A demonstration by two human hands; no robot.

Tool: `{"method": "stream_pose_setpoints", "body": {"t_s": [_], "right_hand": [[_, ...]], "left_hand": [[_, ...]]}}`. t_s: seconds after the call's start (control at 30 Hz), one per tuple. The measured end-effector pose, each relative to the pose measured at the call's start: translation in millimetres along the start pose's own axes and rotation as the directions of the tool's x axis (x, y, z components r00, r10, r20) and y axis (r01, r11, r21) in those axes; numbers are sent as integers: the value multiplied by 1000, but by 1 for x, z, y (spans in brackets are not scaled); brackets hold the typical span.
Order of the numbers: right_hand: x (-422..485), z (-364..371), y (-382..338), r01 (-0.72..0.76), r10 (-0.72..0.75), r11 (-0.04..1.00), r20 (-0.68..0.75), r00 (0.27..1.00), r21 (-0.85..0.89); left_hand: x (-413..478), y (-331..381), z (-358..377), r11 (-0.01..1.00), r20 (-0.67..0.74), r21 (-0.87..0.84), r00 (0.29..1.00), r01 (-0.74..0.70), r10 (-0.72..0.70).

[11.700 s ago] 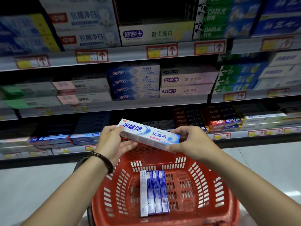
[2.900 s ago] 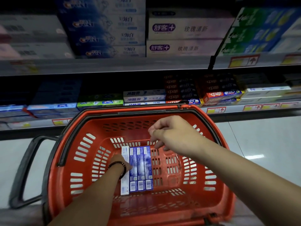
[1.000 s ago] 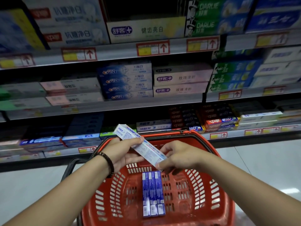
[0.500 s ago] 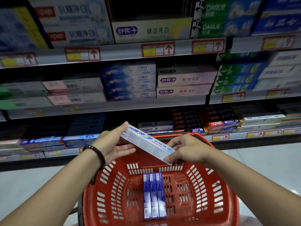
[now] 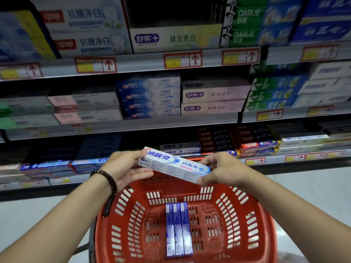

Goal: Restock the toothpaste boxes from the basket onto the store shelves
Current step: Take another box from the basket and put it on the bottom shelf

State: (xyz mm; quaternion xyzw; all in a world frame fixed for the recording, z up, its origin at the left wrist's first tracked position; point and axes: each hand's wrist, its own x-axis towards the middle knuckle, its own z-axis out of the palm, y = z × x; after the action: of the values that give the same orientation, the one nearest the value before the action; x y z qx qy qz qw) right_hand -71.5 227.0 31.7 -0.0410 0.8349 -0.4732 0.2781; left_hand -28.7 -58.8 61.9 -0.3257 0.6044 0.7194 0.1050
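Red basket [image 5: 247,224] at 6 o'clock, nearest you, three blue boxes [image 5: 178,228] flat on its floor, side by side and touching, long sides running 6 to 12. Over the far rim you hold one white toothpaste box [image 5: 176,164] crosswise, tilted, 3 o'clock end lower. Left hand [image 5: 127,168] pinches the 9 o'clock end, thumb on top, fingers under; right hand [image 5: 224,169] has its fingertips curled round the 3 o'clock end. Step in hand, as I judge it, is shelving this box. Level it, keep the printed face toward you, go straight to 12 o'clock for the matching white stack [image 5: 179,148] on the lowest shelf [image 5: 266,161]. Set it squarely on top, front flush, and don't bump the dark red boxes [image 5: 207,141] at the stack's 3 o'clock side. Release only once it rests. Counts: basket one; blue boxes three; white box in hand one; hands two; matching shelf boxes at least two, blurred beyond that; shelf levels three.
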Motion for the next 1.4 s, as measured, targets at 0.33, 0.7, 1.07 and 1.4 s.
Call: {"method": "stream_pose_setpoints", "body": {"t_s": [0.33,0.7,1.07,1.4], "right_hand": [[7,3,-2,-80,98,948,-45,994,308],[15,-1,3,-48,144,900,-193,971,433],[18,1,0,54,91,908,-324,942,415],[25,3,1,104,39,941,-410,911,321]], "left_hand": [[2,1,1,996,-91,-74,995,-45,38],[5,-2,5,992,-47,-81,994,-98,94],[21,-11,1,979,-106,-37,975,-202,197],[36,-14,-2,911,-190,231,902,-343,388]]}}
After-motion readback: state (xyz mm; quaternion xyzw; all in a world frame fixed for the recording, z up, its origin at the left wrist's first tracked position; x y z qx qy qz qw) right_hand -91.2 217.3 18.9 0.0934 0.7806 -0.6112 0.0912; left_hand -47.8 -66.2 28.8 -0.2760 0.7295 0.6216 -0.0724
